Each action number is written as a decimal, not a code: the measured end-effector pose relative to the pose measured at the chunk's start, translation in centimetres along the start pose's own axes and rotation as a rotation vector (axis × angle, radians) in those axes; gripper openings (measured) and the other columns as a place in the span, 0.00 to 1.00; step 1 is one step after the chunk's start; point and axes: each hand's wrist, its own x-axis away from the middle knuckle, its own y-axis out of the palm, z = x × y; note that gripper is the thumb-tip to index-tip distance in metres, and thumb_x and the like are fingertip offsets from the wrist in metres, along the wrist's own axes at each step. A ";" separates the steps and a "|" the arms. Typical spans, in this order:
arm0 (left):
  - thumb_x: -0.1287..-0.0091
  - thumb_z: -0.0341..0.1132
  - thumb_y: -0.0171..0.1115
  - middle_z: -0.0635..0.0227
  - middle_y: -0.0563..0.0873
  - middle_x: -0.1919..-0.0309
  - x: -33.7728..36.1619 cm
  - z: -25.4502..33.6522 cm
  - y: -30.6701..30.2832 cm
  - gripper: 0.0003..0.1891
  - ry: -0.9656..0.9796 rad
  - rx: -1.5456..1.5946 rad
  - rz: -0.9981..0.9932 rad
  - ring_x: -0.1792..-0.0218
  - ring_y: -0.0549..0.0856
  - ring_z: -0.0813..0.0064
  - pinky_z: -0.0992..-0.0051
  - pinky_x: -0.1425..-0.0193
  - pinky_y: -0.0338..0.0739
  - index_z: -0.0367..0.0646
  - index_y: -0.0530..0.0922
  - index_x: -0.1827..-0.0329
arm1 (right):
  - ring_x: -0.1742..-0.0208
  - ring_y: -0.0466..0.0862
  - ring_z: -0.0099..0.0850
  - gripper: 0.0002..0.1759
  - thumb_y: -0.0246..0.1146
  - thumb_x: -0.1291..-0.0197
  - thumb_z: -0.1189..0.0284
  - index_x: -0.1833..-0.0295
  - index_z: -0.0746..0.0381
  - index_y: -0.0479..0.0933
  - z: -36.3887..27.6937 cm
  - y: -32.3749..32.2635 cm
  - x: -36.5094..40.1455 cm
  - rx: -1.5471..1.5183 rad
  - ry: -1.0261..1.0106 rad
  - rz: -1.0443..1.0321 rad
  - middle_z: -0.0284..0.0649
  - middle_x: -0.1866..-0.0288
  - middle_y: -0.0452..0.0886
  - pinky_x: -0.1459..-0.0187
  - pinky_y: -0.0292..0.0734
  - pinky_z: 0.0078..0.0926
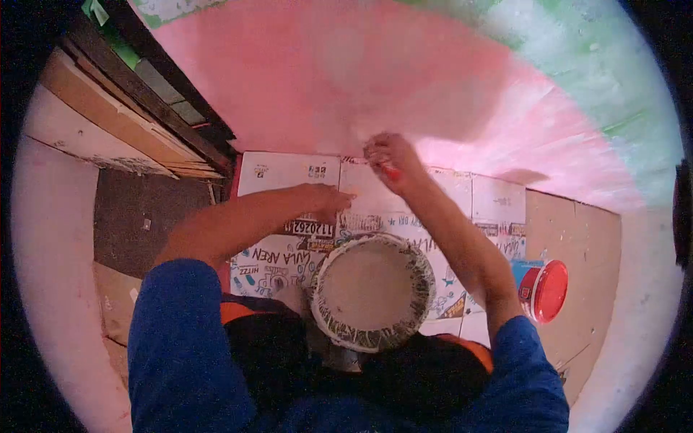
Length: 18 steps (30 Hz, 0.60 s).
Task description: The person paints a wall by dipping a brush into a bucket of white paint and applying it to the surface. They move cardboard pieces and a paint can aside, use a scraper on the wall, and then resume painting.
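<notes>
My right hand (392, 162) is raised near the lower part of the pink wall (317, 79), its fingers closed round something with a small red part; the rest of that object is hidden. My left hand (328, 201) hangs over the printed cardboard (267, 267) with a finger extended towards the right, and no object shows in it. Close in front of my body, between my legs, stands a round bucket (321, 317) with a splattered rim and a pale, smooth content.
A blue and red tub (530, 289) with a red lid lies at the right on brown cardboard (577, 245). Dark beams and wooden boards (130, 108) lean at the upper left. Green and white areas (592, 65) border the pink wall at the upper right.
</notes>
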 end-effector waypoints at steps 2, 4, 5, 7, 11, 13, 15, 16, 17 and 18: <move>0.48 0.45 0.57 0.63 0.60 0.37 0.4 -0.1 0.4 0.29 0.017 0.013 0.160 0.46 0.70 0.54 0.60 0.43 0.66 0.44 0.65 0.44 | 0.86 0.64 0.18 0.05 0.52 0.48 0.74 0.68 0.64 0.65 -3.1 2.4 6.1 0.218 -0.075 -0.158 0.34 0.78 0.68 0.90 0.58 0.12; 0.47 0.44 0.56 0.63 0.62 0.38 -0.1 -0.8 1.3 0.27 0.008 0.151 0.183 0.47 0.72 0.58 0.62 0.45 0.68 0.42 0.65 0.45 | 0.86 0.65 0.19 0.06 0.52 0.45 0.71 0.67 0.63 0.68 -4.9 3.8 11.6 0.686 -0.232 -0.157 0.34 0.77 0.70 0.88 0.58 0.13; 0.45 0.43 0.55 0.60 0.65 0.41 0.0 -1.6 2.3 0.26 0.056 0.121 0.310 0.48 0.72 0.59 0.64 0.46 0.68 0.41 0.64 0.45 | 0.89 0.64 0.15 0.08 0.52 0.43 0.70 0.65 0.65 0.69 -4.9 5.1 13.9 1.010 -0.229 -0.053 0.34 0.80 0.71 0.89 0.57 0.11; 0.45 0.43 0.55 0.59 0.66 0.42 1.8 -1.3 1.1 0.26 0.034 0.172 0.280 0.48 0.73 0.58 0.64 0.46 0.69 0.41 0.64 0.45 | 0.85 0.72 0.21 0.09 0.54 0.44 0.70 0.65 0.66 0.70 -5.1 2.9 15.8 1.427 0.020 -0.228 0.39 0.75 0.77 0.85 0.65 0.17; 0.45 0.43 0.56 0.56 0.71 0.48 2.7 -2.5 1.7 0.24 -0.003 0.051 0.324 0.51 0.75 0.57 0.63 0.48 0.70 0.40 0.67 0.48 | 0.72 0.80 0.41 0.07 0.55 0.52 0.75 0.68 0.68 0.74 0.7 0.0 16.4 2.374 0.121 -0.713 0.49 0.70 0.79 0.73 0.75 0.35; 0.45 0.43 0.55 0.56 0.73 0.51 2.5 -2.6 1.3 0.23 -0.048 0.045 0.233 0.52 0.75 0.56 0.62 0.49 0.70 0.40 0.68 0.49 | 0.68 0.80 0.45 0.06 0.56 0.55 0.76 0.71 0.68 0.76 5.0 -2.7 15.5 2.492 0.123 -0.798 0.52 0.71 0.78 0.69 0.76 0.38; 0.45 0.44 0.55 0.55 0.75 0.53 2.5 -2.5 0.8 0.22 -0.110 0.037 0.153 0.54 0.76 0.55 0.61 0.50 0.71 0.40 0.70 0.51 | 0.66 0.80 0.44 0.06 0.56 0.56 0.77 0.73 0.68 0.76 8.0 -5.6 14.9 2.465 -0.118 -0.813 0.52 0.71 0.78 0.68 0.77 0.38; 0.44 0.44 0.55 0.55 0.76 0.55 2.5 -2.4 1.0 0.21 -0.107 0.024 0.179 0.54 0.76 0.55 0.61 0.50 0.71 0.39 0.70 0.52 | 0.66 0.80 0.45 0.06 0.56 0.56 0.76 0.73 0.68 0.76 8.8 -5.8 14.3 2.533 -0.024 -0.853 0.52 0.71 0.78 0.67 0.76 0.39; 0.44 0.44 0.55 0.54 0.76 0.56 2.7 -2.5 1.2 0.20 -0.113 0.013 0.208 0.54 0.76 0.55 0.61 0.50 0.71 0.39 0.71 0.54 | 0.66 0.80 0.46 0.07 0.56 0.56 0.76 0.73 0.68 0.77 9.0 -5.7 13.6 2.605 0.068 -0.897 0.53 0.71 0.78 0.67 0.76 0.40; 0.44 0.44 0.55 0.54 0.76 0.56 2.9 -2.6 1.2 0.20 -0.144 0.013 0.219 0.54 0.76 0.55 0.61 0.50 0.71 0.39 0.71 0.54 | 0.66 0.80 0.46 0.07 0.56 0.56 0.76 0.73 0.68 0.77 8.2 -4.8 13.4 2.622 0.040 -0.920 0.53 0.71 0.78 0.67 0.76 0.40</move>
